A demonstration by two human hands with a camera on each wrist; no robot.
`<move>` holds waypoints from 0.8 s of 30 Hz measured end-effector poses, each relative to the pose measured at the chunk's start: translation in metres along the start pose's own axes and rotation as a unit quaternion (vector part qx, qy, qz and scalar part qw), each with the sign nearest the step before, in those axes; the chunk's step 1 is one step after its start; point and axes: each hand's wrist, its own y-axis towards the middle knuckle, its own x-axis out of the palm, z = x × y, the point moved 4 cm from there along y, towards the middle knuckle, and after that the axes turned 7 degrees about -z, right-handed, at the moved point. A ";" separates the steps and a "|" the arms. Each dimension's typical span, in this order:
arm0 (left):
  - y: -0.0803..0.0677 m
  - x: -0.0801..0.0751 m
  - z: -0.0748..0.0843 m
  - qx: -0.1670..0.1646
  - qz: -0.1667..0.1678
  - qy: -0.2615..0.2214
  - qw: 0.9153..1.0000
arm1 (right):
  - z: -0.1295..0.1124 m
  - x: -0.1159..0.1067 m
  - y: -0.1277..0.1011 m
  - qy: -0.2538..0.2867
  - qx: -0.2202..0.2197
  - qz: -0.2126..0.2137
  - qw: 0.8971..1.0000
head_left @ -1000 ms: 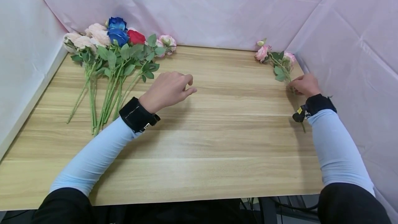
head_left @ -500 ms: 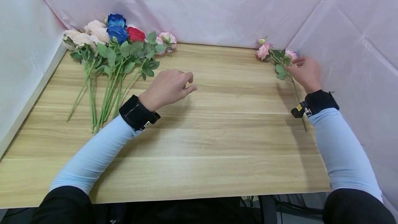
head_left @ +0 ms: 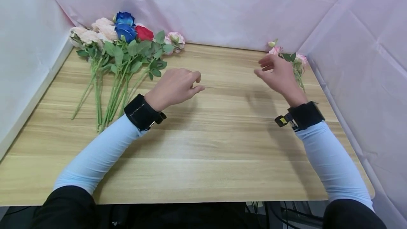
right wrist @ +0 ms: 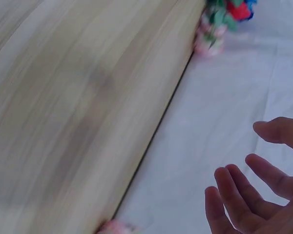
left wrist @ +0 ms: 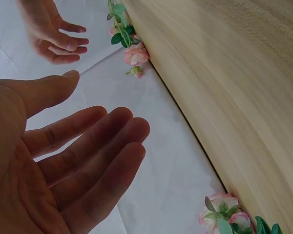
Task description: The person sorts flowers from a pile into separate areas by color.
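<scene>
My left hand (head_left: 174, 88) hovers over the middle of the table, holding nothing; in the left wrist view its fingers (left wrist: 93, 161) are relaxed and slightly bent. Just right of the bunch of artificial flowers (head_left: 127, 54), it stays apart from their leaves. My right hand (head_left: 279, 75) is raised above the table, its loose fingers (right wrist: 234, 195) spread with nothing between them. Behind it lies a pink rose stem (head_left: 300, 67) with a bud at the back right corner, partly covered by the hand in the head view. The bunch has cream, blue, red and pink roses.
White cloth walls (head_left: 216, 13) enclose the back and both sides of the wooden table (head_left: 206, 144). Flower stems (head_left: 111, 98) on the left point toward the front edge. Dark cables (head_left: 283, 218) show below that edge.
My right hand has let go of the pink rose stem at the back right and moved left toward the middle. My left hand keeps its place.
</scene>
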 end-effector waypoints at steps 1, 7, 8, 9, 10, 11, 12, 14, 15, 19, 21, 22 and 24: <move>-0.001 -0.001 0.000 0.000 0.002 0.001 1.000 | -0.010 0.004 -0.001 0.003 -0.016 -0.004 1.000; -0.003 -0.005 -0.002 -0.005 0.004 -0.002 1.000 | -0.058 0.021 -0.001 0.063 -0.085 0.017 0.994; -0.003 -0.005 -0.002 -0.006 0.001 -0.003 1.000 | -0.064 0.023 -0.001 0.077 -0.092 0.020 0.993; -0.003 -0.005 -0.002 -0.008 0.000 -0.004 1.000 | -0.070 0.025 -0.001 0.091 -0.095 0.021 0.991; -0.003 -0.006 -0.001 -0.009 -0.002 -0.005 1.000 | -0.074 0.027 0.000 0.100 -0.097 0.018 0.990; -0.003 -0.006 -0.001 -0.009 -0.003 -0.006 1.000 | -0.079 0.029 0.000 0.101 -0.100 0.013 0.990; -0.003 -0.007 0.000 -0.008 -0.003 -0.006 1.000 | -0.082 0.031 0.000 0.099 -0.103 0.005 0.990; -0.003 -0.007 0.001 -0.008 -0.001 -0.006 1.000 | -0.088 0.037 0.000 0.088 -0.114 -0.013 0.990; -0.003 -0.008 0.001 -0.007 0.001 -0.005 1.000 | -0.091 0.039 0.000 0.079 -0.122 -0.021 0.989; -0.005 -0.011 -0.001 -0.006 0.010 -0.002 1.000 | -0.098 0.051 -0.002 0.064 -0.150 -0.053 0.985; -0.006 -0.013 -0.002 -0.008 0.011 -0.001 1.000 | -0.100 0.055 -0.003 0.065 -0.155 -0.064 0.984; -0.006 -0.014 -0.004 -0.010 0.011 -0.001 1.000 | -0.102 0.058 -0.003 0.068 -0.155 -0.068 0.983; -0.007 -0.017 -0.008 -0.020 0.008 -0.002 1.000 | -0.103 0.061 -0.003 0.072 -0.157 -0.075 0.982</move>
